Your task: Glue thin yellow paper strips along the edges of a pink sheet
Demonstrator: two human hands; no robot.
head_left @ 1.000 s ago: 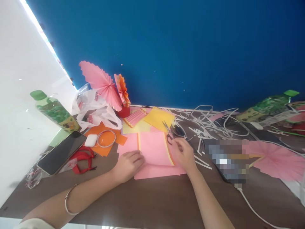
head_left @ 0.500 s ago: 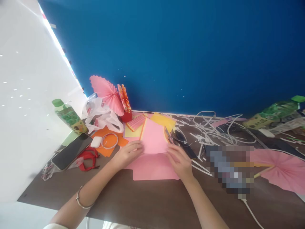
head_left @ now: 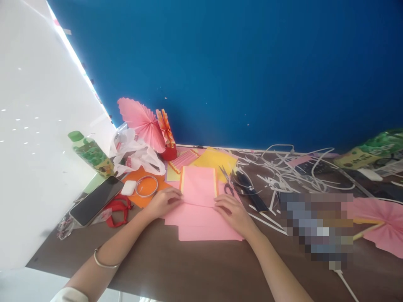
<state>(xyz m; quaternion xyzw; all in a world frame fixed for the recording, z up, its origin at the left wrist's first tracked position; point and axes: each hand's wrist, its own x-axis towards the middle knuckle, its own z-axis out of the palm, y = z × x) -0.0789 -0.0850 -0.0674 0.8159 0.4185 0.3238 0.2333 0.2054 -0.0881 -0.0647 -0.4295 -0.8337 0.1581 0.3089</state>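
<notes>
A pink sheet of paper [head_left: 199, 184] with yellow-orange strips along its two sides lies before me, on top of larger pink sheets [head_left: 208, 233]. My left hand [head_left: 164, 203] pinches its near left corner. At the near right corner, my right hand [head_left: 232, 212] grips the same sheet, thumb hidden. Just beyond my right hand are scissors [head_left: 227, 180] with dark handles. Yellow paper [head_left: 218, 158] and a pleated pink piece [head_left: 185, 159] lie behind the sheet.
To the left are a phone [head_left: 96, 200], a white case [head_left: 129, 188], a coiled cable [head_left: 146, 186], orange paper and a green-capped bottle [head_left: 91, 153]. Pink paper fans [head_left: 141, 121] stand against the blue wall. Paper strips and a dark cutter [head_left: 252, 193] are on the right.
The pink sheet, raised and tilted before, now lies flatter, with both side strips showing. My hands have shifted slightly with it, and the scissors show more fully.
</notes>
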